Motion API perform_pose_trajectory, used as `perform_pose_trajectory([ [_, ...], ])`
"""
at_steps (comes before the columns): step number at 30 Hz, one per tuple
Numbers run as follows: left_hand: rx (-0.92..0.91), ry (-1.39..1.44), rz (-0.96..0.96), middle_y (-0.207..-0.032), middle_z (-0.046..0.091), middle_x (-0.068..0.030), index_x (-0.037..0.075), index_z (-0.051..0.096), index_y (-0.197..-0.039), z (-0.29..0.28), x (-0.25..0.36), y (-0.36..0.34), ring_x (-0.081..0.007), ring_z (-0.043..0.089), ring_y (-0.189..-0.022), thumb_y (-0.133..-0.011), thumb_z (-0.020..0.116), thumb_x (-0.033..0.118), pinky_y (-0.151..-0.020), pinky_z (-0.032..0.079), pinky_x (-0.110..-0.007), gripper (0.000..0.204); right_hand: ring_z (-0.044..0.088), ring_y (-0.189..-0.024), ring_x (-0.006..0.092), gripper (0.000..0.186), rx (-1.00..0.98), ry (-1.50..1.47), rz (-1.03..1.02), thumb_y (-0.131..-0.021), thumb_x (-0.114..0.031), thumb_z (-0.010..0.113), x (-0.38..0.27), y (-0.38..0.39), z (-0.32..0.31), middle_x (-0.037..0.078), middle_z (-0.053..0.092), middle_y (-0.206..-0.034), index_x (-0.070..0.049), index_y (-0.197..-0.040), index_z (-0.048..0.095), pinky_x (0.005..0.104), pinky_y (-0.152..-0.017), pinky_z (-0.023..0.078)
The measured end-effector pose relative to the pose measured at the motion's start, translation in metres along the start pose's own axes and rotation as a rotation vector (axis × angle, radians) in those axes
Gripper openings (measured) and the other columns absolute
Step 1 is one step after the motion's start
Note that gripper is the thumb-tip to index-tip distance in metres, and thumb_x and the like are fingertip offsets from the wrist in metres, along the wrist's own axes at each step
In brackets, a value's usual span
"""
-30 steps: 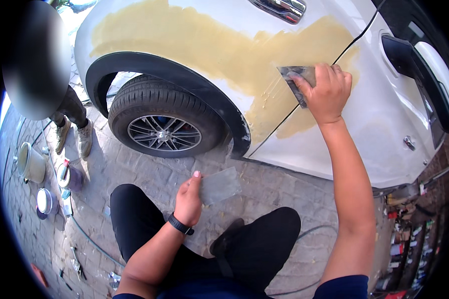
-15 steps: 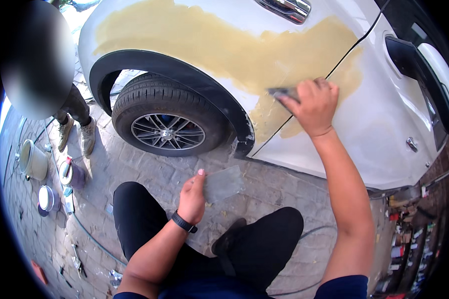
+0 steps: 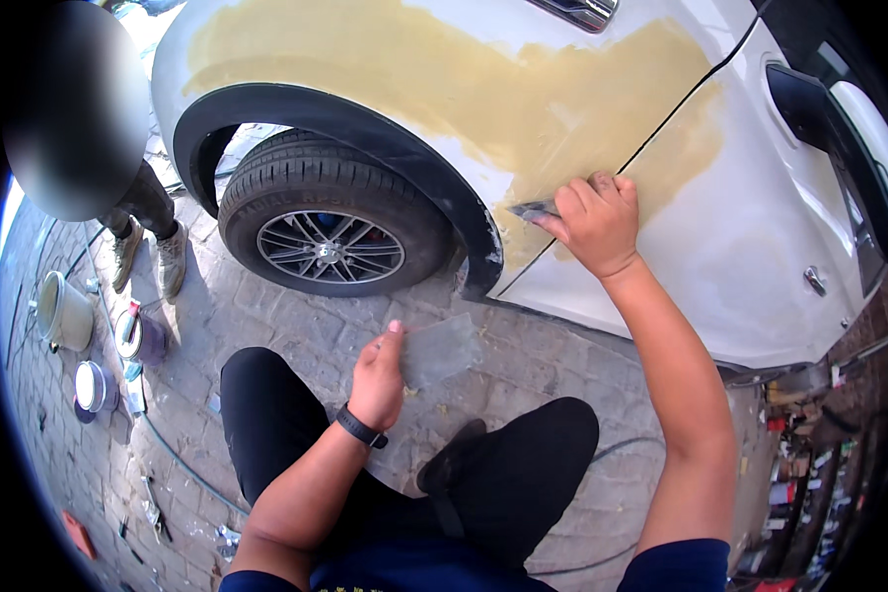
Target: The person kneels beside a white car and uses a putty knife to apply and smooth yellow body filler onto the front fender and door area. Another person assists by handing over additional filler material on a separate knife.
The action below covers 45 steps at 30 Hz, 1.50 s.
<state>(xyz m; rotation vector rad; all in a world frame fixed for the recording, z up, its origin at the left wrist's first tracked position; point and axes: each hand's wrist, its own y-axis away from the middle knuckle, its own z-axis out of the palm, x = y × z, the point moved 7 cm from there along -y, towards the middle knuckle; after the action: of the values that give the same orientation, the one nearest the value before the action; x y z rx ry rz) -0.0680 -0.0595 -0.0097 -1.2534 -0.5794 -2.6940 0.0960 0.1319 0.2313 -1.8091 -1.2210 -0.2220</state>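
Note:
My right hand (image 3: 600, 222) grips a dark, flat spreader (image 3: 531, 211) against the yellow-beige filler (image 3: 444, 79) coated over the white car's front wing and door, just behind the black wheel-arch trim (image 3: 365, 120) and beside the door seam (image 3: 661, 132). The spreader's blade is seen nearly edge-on, partly hidden by my fingers. Below the wheel (image 3: 331, 247), my left hand (image 3: 375, 380), with a dark watch on the wrist, holds a translucent rectangular plate (image 3: 439, 350) low over the paving, thumb on top.
Another person (image 3: 168, 257) stands at the upper left. Buckets and tubs (image 3: 65, 318) sit at the left on the paving (image 3: 503, 365), with a hose (image 3: 192, 469) and scattered tools. Several small items (image 3: 789, 493) lie at the far right. The mirror (image 3: 814, 128) juts out at the upper right.
My right hand has moved down and leftward along the filler with the spreader, whose blade has turned flatter. My left hand and the plate have shifted only slightly, rightward and upward.

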Motion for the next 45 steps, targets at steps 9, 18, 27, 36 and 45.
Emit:
perform_pose_trajectory([
  [9, -0.015, 0.002, 0.007, -0.103, 0.074, -0.007, -0.002, 0.072, -0.113, 0.0, -0.004, -0.003, -0.0139, 0.067, -0.093, -0.114, 0.051, 0.04, -0.089, 0.05, -0.029, 0.048, 0.063, -0.085, 0.0293, 0.042, 0.196, -0.028, 0.257, -0.083, -0.042, 0.084, 0.07, -0.007, -0.048, 0.006, 0.061, -0.082, -0.009, -0.092, 0.062, 0.0434, -0.077, 0.043],
  [18, -0.007, -0.029, 0.007, -0.101, 0.074, -0.0055, -0.002, 0.072, -0.11, 0.001, -0.009, -0.005, -0.0123, 0.066, -0.091, -0.114, 0.051, 0.041, -0.086, 0.05, -0.028, 0.048, 0.06, -0.078, 0.0273, 0.046, 0.183, 0.077, 0.226, -0.088, -0.05, 0.079, 0.071, 0.015, -0.037, 0.004, 0.063, -0.082, -0.008, -0.095, 0.061, 0.0407, -0.072, 0.039],
  [27, 0.037, -0.06, 0.002, -0.102, 0.074, -0.0052, -0.002, 0.072, -0.111, -0.005, -0.016, -0.008, -0.0115, 0.064, -0.091, -0.114, 0.051, 0.041, -0.086, 0.05, -0.027, 0.049, 0.061, -0.086, 0.0291, 0.04, -0.005, -0.038, 0.116, -0.082, -0.047, 0.079, 0.013, 0.062, 0.004, 0.004, 0.06, -0.082, -0.012, -0.088, 0.06, 0.0428, -0.078, 0.039],
  [36, 0.083, -0.07, -0.007, -0.106, 0.073, -0.0054, -0.001, 0.071, -0.114, 0.003, -0.01, -0.011, -0.0127, 0.064, -0.097, -0.113, 0.053, 0.04, -0.088, 0.049, -0.027, 0.045, 0.06, -0.086, 0.015, 0.026, 0.539, -1.024, 1.472, -0.109, -0.028, 0.064, -0.056, 0.174, 0.027, 0.004, 0.066, -0.095, -0.002, -0.108, 0.061, 0.0309, -0.079, 0.049],
  [45, 0.141, 0.06, 0.041, -0.108, 0.073, -0.0046, 0.001, 0.07, -0.115, -0.001, 0.011, -0.007, -0.0136, 0.065, -0.097, -0.112, 0.055, 0.04, -0.086, 0.049, -0.027, 0.042, 0.067, -0.108, 0.0161, 0.02, 1.089, -1.924, 1.772, -0.106, -0.026, 0.068, -0.146, 0.171, 0.091, 0.0, 0.07, -0.117, -0.013, -0.121, 0.063, 0.0341, -0.088, 0.055],
])
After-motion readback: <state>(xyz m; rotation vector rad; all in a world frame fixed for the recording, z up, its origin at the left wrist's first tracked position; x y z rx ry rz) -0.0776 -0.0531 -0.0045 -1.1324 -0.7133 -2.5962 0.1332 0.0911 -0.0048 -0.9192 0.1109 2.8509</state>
